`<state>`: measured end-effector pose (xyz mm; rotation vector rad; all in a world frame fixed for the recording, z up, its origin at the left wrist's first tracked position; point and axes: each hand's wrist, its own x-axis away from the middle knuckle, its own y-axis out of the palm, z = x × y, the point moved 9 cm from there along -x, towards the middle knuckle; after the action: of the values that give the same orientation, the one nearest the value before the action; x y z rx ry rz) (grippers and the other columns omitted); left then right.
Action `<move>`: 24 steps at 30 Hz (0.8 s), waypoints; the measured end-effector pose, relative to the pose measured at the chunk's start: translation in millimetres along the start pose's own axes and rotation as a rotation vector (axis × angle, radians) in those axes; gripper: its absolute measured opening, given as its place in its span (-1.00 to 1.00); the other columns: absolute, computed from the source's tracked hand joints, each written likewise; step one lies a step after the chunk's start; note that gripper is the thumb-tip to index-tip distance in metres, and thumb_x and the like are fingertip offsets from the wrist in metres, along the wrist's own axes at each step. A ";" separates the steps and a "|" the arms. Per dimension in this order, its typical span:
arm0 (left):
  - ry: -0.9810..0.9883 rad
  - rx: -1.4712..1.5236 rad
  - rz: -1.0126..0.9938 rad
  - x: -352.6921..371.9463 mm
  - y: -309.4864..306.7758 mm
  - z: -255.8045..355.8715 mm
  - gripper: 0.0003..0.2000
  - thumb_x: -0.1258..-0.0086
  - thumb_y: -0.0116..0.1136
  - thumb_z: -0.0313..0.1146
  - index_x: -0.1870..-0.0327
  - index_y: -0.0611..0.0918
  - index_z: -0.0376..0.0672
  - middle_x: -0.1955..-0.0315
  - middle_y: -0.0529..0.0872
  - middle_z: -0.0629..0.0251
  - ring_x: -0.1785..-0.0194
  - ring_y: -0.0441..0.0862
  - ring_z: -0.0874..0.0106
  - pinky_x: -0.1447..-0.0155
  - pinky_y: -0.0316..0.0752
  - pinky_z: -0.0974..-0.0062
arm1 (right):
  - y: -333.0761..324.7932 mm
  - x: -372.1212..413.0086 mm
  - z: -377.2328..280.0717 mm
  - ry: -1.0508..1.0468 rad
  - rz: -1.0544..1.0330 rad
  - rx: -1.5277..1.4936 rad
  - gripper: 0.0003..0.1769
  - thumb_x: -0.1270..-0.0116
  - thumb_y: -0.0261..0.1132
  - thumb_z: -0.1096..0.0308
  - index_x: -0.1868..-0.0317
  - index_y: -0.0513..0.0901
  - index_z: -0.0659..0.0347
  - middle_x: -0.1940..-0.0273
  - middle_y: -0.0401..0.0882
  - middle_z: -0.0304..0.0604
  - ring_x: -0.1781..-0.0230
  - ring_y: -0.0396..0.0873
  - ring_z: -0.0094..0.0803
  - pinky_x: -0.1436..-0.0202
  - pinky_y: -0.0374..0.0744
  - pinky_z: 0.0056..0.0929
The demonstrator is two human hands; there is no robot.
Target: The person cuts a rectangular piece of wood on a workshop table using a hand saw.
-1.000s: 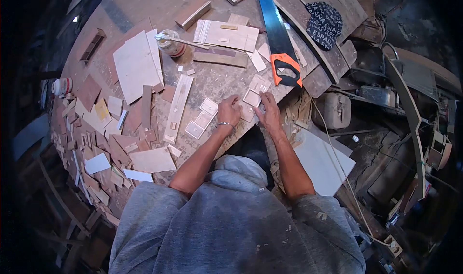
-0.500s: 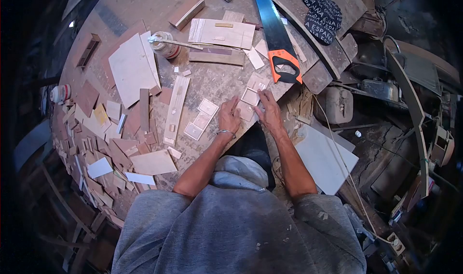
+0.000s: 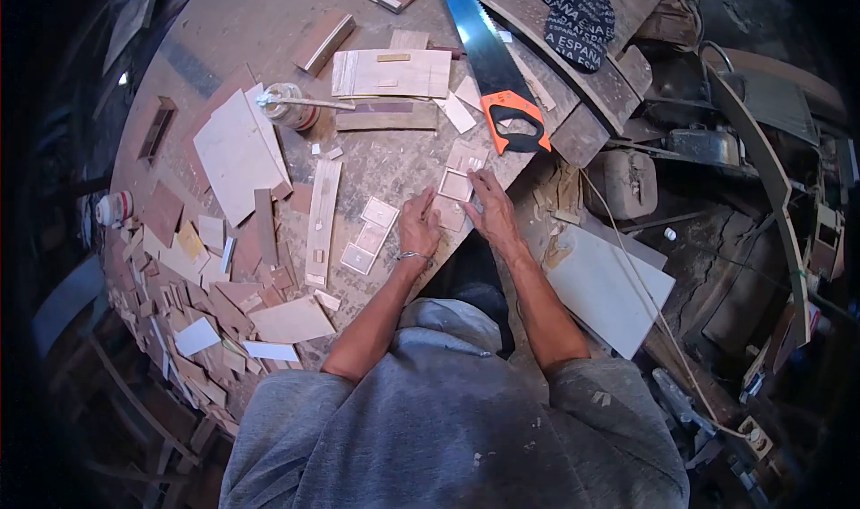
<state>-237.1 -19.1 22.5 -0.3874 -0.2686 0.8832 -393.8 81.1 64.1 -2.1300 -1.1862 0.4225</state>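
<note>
A small thin wooden panel with raised strips framing a square point(image 3: 455, 186) lies near the table's edge, between my two hands. Along its left side, my left hand point(image 3: 419, 229) rests with fingers stretched out and close to the frame. My right hand point(image 3: 493, 211) is on the other side, its fingertips at the frame's upper right corner and the thumb spread lower down. Left of my left hand lies a similar panel with framed squares point(image 3: 370, 236). A long wooden strip point(image 3: 322, 222) with a small block on it sits further left.
An orange-handled handsaw point(image 3: 518, 119) lies beyond my hands, beside a patterned cap point(image 3: 576, 25). A glue-smeared jar point(image 3: 291, 107) with a stick across it stands on the table point(image 3: 242, 25). Wood offcuts point(image 3: 188, 303) crowd the left side. A white board point(image 3: 609, 289) lies below the table's right edge.
The view has shifted slightly, so the table's things appear further left. Both hands stay around the framed panel, with the right fingers slightly repositioned at its upper right corner.
</note>
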 end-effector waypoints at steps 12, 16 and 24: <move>-0.387 -0.518 -0.102 -50.0 10.0 41.5 -0.46 -0.21 0.56 -0.04 -0.14 0.74 -0.18 -0.03 0.83 0.01 -0.14 0.77 0.03 -0.21 0.62 0.07 | -3.1 4.5 6.5 0.024 0.052 -0.072 -0.18 -0.24 0.54 0.42 -0.51 0.44 0.25 -0.35 0.50 0.07 -0.33 0.56 0.10 -0.38 0.59 -0.12; -0.554 -0.580 -0.196 -54.0 15.3 43.1 -0.49 -0.18 0.58 -0.04 -0.10 0.76 -0.11 -0.04 0.84 0.04 -0.15 0.78 0.04 -0.20 0.63 0.05 | -5.1 12.1 17.8 0.084 0.131 -0.244 -0.12 -0.26 0.50 0.50 -0.58 0.35 0.25 -0.35 0.50 0.12 -0.25 0.64 0.01 -0.28 0.68 -0.20; -0.642 -0.646 -0.373 -77.8 23.3 15.9 -0.43 -0.12 0.63 0.00 -0.14 0.77 -0.05 -0.10 0.84 0.11 -0.19 0.80 0.15 -0.22 0.67 0.15 | -15.3 28.2 60.6 0.302 0.317 -0.372 -0.25 -0.22 0.41 0.63 -0.47 0.49 0.32 -0.27 0.57 0.09 -0.03 0.72 -0.20 0.03 0.76 -0.36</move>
<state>-306.8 -63.8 21.4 -0.6163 -1.1973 0.5093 -422.2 134.0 31.0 -2.6034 -0.8023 0.0050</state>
